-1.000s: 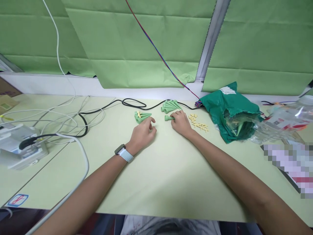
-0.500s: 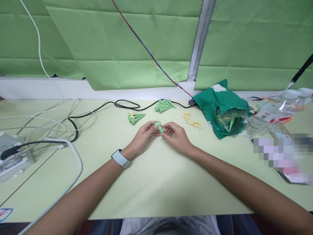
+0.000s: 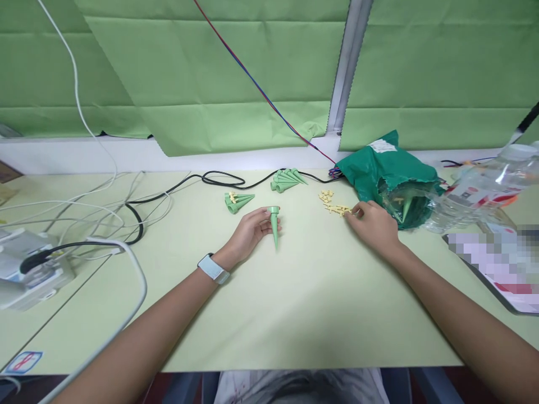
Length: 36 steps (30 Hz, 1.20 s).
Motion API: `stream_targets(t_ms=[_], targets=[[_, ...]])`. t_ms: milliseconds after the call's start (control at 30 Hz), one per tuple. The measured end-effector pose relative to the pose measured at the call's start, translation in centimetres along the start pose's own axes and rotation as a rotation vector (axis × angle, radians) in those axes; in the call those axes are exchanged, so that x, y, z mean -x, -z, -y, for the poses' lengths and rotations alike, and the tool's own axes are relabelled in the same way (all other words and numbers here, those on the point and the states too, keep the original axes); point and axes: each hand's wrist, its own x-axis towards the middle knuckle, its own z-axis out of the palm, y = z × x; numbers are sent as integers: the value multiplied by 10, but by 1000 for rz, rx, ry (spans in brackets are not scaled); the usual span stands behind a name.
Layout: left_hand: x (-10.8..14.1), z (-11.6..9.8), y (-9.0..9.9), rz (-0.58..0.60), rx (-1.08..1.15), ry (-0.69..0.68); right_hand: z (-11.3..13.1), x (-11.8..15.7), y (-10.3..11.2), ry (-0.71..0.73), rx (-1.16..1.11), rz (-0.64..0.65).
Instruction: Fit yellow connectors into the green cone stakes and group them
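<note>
Left of the green plastic spike (image 3: 274,224), which the left hand (image 3: 251,233) grips closed with no cream piece showing, lie cream-tipped spikes (image 3: 238,202); behind it lie more spikes (image 3: 287,179), and to its right the right hand (image 3: 373,227) curls at loose cream pieces (image 3: 336,207), its grip unclear.

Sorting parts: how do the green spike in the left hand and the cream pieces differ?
The green spike is long and tapered; the cream pieces are far smaller. The spike is single; the pieces lie scattered. The left hand holds the spike up; the pieces rest on the table, by the right hand. Both look plastic.
</note>
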Motion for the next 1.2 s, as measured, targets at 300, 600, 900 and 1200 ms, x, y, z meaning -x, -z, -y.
stream_targets(t_ms=[300,600,900,1200], targets=[[-1,1,2,1,8,19,-3,-3,0,29,-44,92],[-2,3,5,24,-17,23,10,4,5,83,-62,82],[-2,3,4,36,-51,14,11,7,0,218,-215,173],[8,7,-14,220,-77,78,67,45,-10,299,-972,296]])
